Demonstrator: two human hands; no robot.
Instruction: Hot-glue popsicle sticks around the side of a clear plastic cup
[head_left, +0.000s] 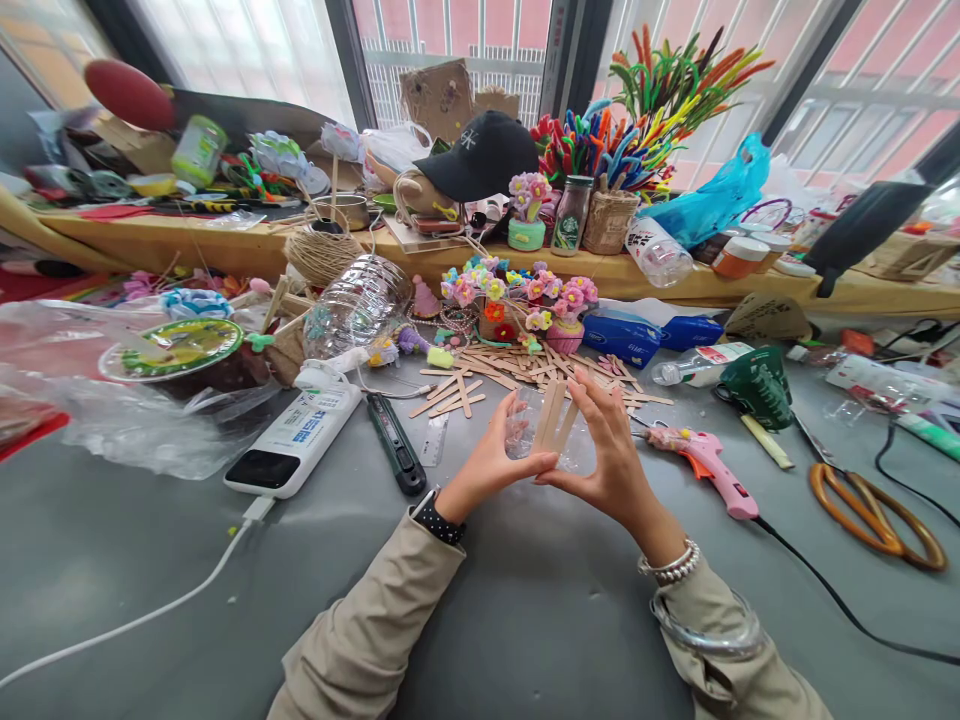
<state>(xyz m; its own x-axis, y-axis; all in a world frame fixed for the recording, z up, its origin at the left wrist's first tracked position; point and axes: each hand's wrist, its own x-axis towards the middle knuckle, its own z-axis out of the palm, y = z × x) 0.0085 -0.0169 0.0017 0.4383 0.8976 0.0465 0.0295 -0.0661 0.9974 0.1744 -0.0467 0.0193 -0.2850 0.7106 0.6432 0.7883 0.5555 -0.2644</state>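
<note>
Between my two hands a few flat wooden craft sticks stand upright, side by side, against a clear plastic piece whose full shape I cannot make out. My left hand curls round the left side, its thumb at the bottom of the sticks. My right hand grips from the right, fingers at the top of the sticks and thumb below, near the left thumb. Just beyond lies a loose pile of craft sticks. A pink hot glue gun lies right of my right hand.
Left of my hands lie a dark green utility knife, a small clear ruler and a white power bank with a cable. Scissors with orange-brown handles lie at right. Behind are pipe-cleaner flowers, a plastic bottle and a crowded shelf.
</note>
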